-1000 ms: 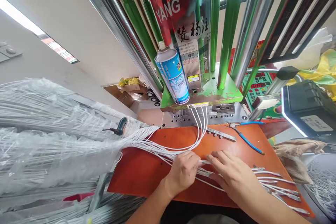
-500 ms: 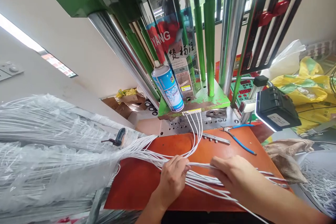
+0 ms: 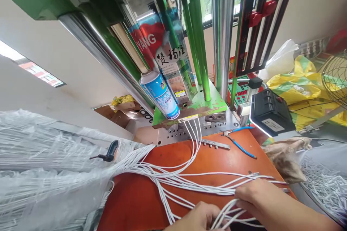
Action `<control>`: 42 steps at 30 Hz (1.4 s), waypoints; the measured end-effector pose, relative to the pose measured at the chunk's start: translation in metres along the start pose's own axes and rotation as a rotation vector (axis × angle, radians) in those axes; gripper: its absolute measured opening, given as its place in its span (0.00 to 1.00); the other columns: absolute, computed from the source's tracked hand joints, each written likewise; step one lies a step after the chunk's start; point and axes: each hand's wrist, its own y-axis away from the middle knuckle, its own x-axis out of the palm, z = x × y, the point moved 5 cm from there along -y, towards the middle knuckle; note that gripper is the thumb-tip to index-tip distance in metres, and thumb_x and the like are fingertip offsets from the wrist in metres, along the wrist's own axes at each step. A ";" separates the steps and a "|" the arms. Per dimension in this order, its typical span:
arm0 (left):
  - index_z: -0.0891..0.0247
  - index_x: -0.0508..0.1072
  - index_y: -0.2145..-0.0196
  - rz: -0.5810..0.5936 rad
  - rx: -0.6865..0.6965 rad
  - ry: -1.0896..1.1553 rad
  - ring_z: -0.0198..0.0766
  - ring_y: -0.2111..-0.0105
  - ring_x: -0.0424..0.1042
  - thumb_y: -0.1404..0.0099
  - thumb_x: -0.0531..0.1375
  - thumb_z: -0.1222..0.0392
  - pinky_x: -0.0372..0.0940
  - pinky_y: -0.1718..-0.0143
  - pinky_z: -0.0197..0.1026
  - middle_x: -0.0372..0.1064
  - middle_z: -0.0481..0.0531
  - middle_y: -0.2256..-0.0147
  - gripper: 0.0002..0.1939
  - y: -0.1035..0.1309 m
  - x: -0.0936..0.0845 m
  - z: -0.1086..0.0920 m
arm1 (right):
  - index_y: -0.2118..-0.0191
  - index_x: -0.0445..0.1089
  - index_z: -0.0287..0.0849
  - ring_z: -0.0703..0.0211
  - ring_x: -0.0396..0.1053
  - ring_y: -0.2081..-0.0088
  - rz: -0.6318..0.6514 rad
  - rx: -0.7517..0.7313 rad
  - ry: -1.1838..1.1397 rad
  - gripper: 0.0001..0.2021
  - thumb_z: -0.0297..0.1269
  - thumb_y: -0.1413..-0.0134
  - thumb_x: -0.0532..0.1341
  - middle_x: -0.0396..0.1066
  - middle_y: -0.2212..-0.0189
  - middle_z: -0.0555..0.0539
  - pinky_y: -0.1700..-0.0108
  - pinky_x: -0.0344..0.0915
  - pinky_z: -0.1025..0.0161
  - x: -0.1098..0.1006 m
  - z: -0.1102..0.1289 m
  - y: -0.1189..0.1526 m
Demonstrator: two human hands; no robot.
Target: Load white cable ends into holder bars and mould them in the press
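Note:
Many thin white cables [image 3: 195,184] run from a bundle on the left across the orange tabletop [image 3: 217,158]. At the bottom edge, partly cut off, my left hand [image 3: 202,216] has its fingers curled around some of these cables. Over the right part of the tabletop, my right hand [image 3: 256,198] is closed on the same group, which bends between the two hands. Its fingertips are partly hidden. Several other cables curve up into the base of a green press [image 3: 214,110], and more lie flat behind my hands.
A blue and white spray can [image 3: 161,95] stands tilted on the press plate. Blue-handled pliers [image 3: 241,147] and a slotted metal bar [image 3: 217,145] lie near the press. A black lamp-like box [image 3: 272,112] juts in at right. Plastic-wrapped cable bundles [image 3: 48,180] fill the left.
Both hands have come nearer to me, drawing a group of cables toward the front edge. The right hand has also moved rightward. The camera view has shifted.

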 end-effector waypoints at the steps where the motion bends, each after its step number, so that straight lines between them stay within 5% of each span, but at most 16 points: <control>1: 0.65 0.77 0.62 0.031 0.020 0.078 0.30 0.73 0.58 0.40 0.66 0.31 0.53 0.70 0.33 0.64 0.48 0.71 0.31 -0.004 0.000 0.000 | 0.71 0.72 0.46 0.61 0.67 0.75 0.040 -0.012 -0.037 0.12 0.38 0.36 0.60 0.71 0.76 0.51 0.70 0.57 0.65 -0.001 0.003 -0.004; 3: 0.67 0.76 0.61 0.040 0.037 0.163 0.28 0.76 0.58 0.39 0.64 0.30 0.51 0.74 0.32 0.65 0.49 0.72 0.32 -0.012 -0.003 -0.001 | 0.69 0.74 0.46 0.60 0.68 0.73 0.083 -0.007 -0.112 0.10 0.38 0.36 0.59 0.73 0.75 0.51 0.69 0.56 0.64 -0.004 0.003 -0.012; 10: 0.68 0.73 0.53 -0.111 -0.003 0.425 0.27 0.87 0.57 0.36 0.65 0.36 0.53 0.87 0.30 0.64 0.44 0.78 0.30 -0.034 -0.008 -0.013 | 0.67 0.71 0.44 0.57 0.70 0.69 -0.080 0.056 -0.428 0.12 0.41 0.32 0.57 0.75 0.72 0.49 0.65 0.64 0.62 -0.021 -0.020 -0.040; 13: 0.67 0.73 0.55 -0.122 -0.007 0.520 0.27 0.86 0.58 0.39 0.68 0.38 0.57 0.87 0.31 0.65 0.45 0.77 0.29 -0.047 -0.008 -0.024 | 0.53 0.72 0.44 0.52 0.76 0.60 -0.346 0.131 -0.593 0.14 0.49 0.32 0.58 0.78 0.62 0.45 0.58 0.72 0.58 -0.029 -0.025 -0.049; 16: 0.66 0.72 0.61 -0.132 -0.025 0.503 0.28 0.85 0.60 0.40 0.68 0.36 0.57 0.86 0.31 0.65 0.46 0.76 0.28 -0.059 -0.016 -0.037 | 0.42 0.70 0.45 0.47 0.72 0.44 -0.455 0.074 -0.554 0.23 0.54 0.29 0.53 0.74 0.45 0.40 0.44 0.70 0.52 -0.032 -0.024 -0.055; 18: 0.65 0.71 0.63 -0.221 0.022 0.432 0.25 0.85 0.55 0.38 0.67 0.35 0.50 0.86 0.30 0.62 0.43 0.78 0.28 -0.065 -0.031 -0.047 | 0.44 0.72 0.45 0.49 0.74 0.47 -0.469 0.015 -0.485 0.21 0.51 0.26 0.49 0.76 0.48 0.41 0.45 0.71 0.53 -0.031 -0.026 -0.061; 22: 0.67 0.71 0.61 -0.459 0.152 0.205 0.22 0.84 0.49 0.37 0.65 0.35 0.42 0.83 0.28 0.56 0.39 0.81 0.28 -0.076 -0.070 -0.057 | 0.45 0.71 0.41 0.48 0.71 0.53 -0.724 0.052 0.042 0.17 0.39 0.26 0.49 0.74 0.54 0.39 0.51 0.69 0.52 -0.033 -0.042 -0.070; 26: 0.66 0.69 0.62 -0.516 0.128 0.156 0.29 0.83 0.64 0.42 0.66 0.32 0.57 0.84 0.30 0.67 0.45 0.76 0.31 -0.089 -0.086 -0.044 | 0.62 0.72 0.42 0.49 0.67 0.61 -0.651 0.058 0.238 0.13 0.36 0.29 0.52 0.71 0.66 0.43 0.60 0.63 0.55 -0.020 -0.050 -0.074; 29: 0.66 0.68 0.64 -0.516 0.138 0.150 0.34 0.80 0.73 0.42 0.67 0.33 0.67 0.80 0.35 0.70 0.48 0.73 0.30 -0.094 -0.085 -0.036 | 0.62 0.69 0.43 0.54 0.68 0.67 -0.627 0.117 0.222 0.12 0.38 0.27 0.51 0.70 0.68 0.47 0.65 0.60 0.58 -0.014 -0.056 -0.058; 36: 0.64 0.67 0.64 -0.393 0.071 0.062 0.33 0.85 0.68 0.35 0.62 0.35 0.61 0.85 0.32 0.69 0.46 0.78 0.26 -0.095 -0.069 -0.034 | 0.53 0.69 0.44 0.52 0.72 0.61 -0.606 0.153 0.155 0.14 0.42 0.25 0.49 0.72 0.64 0.46 0.60 0.62 0.57 -0.004 -0.064 -0.037; 42: 0.63 0.67 0.64 -0.349 0.062 0.041 0.30 0.86 0.65 0.32 0.60 0.38 0.59 0.85 0.31 0.68 0.45 0.78 0.23 -0.100 -0.062 -0.036 | 0.57 0.69 0.44 0.52 0.71 0.61 -0.573 0.116 0.161 0.15 0.42 0.24 0.48 0.72 0.64 0.45 0.61 0.61 0.57 -0.003 -0.060 -0.044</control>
